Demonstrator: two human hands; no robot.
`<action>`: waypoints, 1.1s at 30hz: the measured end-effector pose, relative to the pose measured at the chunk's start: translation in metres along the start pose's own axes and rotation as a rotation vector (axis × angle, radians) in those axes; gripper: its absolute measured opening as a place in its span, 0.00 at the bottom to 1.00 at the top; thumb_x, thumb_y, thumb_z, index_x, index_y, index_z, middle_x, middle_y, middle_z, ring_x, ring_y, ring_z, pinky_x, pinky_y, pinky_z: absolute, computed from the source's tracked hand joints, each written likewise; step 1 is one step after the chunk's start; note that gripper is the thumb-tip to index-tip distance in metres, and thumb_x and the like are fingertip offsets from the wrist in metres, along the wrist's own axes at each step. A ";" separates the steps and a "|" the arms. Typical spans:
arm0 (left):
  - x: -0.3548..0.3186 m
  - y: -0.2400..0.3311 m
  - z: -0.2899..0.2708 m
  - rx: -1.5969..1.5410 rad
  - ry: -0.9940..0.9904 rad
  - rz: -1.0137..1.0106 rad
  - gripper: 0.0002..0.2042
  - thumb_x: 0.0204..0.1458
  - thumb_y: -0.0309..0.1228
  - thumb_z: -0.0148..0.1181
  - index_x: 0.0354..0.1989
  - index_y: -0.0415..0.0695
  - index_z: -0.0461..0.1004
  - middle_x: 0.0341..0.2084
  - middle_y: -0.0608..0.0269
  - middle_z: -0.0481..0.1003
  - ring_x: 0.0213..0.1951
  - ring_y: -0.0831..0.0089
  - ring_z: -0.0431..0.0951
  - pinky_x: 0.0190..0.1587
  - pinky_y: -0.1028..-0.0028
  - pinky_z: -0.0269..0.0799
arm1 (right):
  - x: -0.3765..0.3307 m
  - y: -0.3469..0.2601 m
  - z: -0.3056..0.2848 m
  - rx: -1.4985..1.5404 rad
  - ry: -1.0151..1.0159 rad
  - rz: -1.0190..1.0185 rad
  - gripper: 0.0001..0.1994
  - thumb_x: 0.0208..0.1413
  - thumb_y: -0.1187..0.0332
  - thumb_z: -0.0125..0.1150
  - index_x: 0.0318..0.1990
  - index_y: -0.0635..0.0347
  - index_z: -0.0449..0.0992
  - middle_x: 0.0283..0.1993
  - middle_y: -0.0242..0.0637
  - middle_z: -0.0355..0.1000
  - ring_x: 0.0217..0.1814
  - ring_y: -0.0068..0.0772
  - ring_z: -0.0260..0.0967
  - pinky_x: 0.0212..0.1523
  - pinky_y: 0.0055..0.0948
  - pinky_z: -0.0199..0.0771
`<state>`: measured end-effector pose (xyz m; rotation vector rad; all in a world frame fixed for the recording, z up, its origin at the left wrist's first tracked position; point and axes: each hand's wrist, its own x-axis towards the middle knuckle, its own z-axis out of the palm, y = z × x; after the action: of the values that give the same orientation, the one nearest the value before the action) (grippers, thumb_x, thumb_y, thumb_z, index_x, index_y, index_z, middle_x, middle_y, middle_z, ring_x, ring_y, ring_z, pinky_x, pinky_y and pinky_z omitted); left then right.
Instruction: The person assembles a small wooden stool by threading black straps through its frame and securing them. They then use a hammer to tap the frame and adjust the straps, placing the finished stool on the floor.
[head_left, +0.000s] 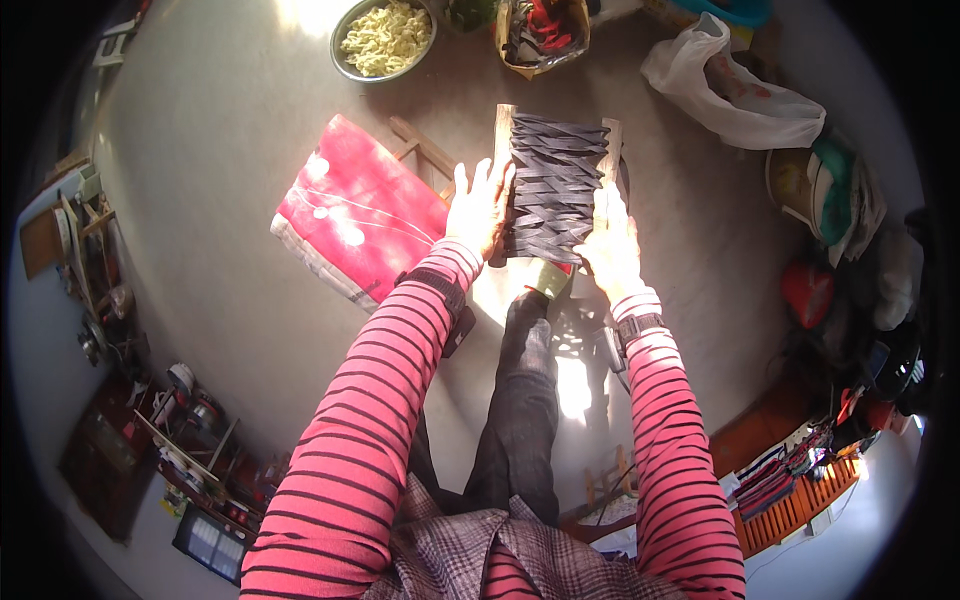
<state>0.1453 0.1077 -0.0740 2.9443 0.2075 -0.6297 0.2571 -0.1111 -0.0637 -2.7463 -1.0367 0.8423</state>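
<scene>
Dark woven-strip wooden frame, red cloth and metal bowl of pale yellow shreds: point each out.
Dark woven-strip wooden frame (553, 185), head view, middle of the weave.
Red cloth (355, 205), head view, centre of the fabric.
Metal bowl (340, 55), head view, left rim.

Lighting: hard sunlight from the top of the frame, glare blowing out the upper-centre floor (200, 150), dark shadows at lower centre; fisheye bending and black vignette at edges, rim detail soft.

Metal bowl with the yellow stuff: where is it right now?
Head view: the metal bowl sits on the floor at the top edge, left of centre, beyond the red cushion and left of the brown bag.
</scene>
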 end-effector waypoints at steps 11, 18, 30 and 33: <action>0.003 0.006 -0.011 0.028 -0.108 -0.021 0.46 0.46 0.36 0.65 0.73 0.37 0.47 0.73 0.50 0.46 0.71 0.48 0.50 0.69 0.38 0.43 | 0.004 0.014 0.006 0.364 0.068 0.023 0.45 0.52 0.62 0.69 0.73 0.62 0.48 0.76 0.48 0.47 0.74 0.48 0.53 0.72 0.39 0.56; 0.026 0.003 -0.031 0.039 -0.080 0.013 0.60 0.31 0.46 0.78 0.71 0.32 0.47 0.71 0.47 0.48 0.73 0.53 0.45 0.69 0.38 0.44 | 0.042 0.008 0.028 0.705 0.283 0.481 0.32 0.65 0.48 0.53 0.64 0.67 0.61 0.63 0.58 0.65 0.67 0.55 0.62 0.66 0.41 0.61; 0.033 -0.018 -0.016 -0.143 -0.104 0.094 0.65 0.25 0.47 0.80 0.73 0.33 0.44 0.73 0.47 0.43 0.74 0.51 0.42 0.71 0.42 0.44 | 0.073 0.025 0.068 0.663 0.302 0.534 0.26 0.65 0.44 0.48 0.45 0.63 0.67 0.31 0.62 0.75 0.39 0.68 0.74 0.43 0.54 0.72; 0.034 -0.017 -0.020 -0.129 -0.123 0.087 0.65 0.25 0.48 0.80 0.73 0.34 0.45 0.73 0.48 0.44 0.73 0.51 0.43 0.71 0.43 0.44 | 0.072 0.026 0.071 0.620 0.333 0.495 0.24 0.66 0.44 0.48 0.43 0.62 0.67 0.28 0.61 0.74 0.35 0.67 0.74 0.38 0.54 0.72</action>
<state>0.1814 0.1311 -0.0718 2.7636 0.1027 -0.7514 0.2797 -0.0931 -0.1643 -2.4684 -0.0077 0.5783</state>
